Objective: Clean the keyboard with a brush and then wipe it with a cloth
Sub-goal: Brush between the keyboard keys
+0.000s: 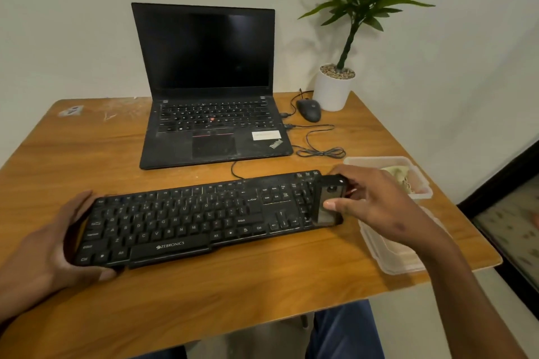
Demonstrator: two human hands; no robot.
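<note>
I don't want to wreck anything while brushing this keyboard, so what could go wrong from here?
1. The brush works at the keyboard end nearest the open plastic container; swept dust may well land on the cloth inside.
2. The keyboard cable runs back toward the laptop; shifting the keyboard could tug it.
3. Only the left hand steadies the keyboard, at its far end, so hard strokes by the right hand might pivot it.

Matt plastic keyboard [186,218], seemingly dusty
</note>
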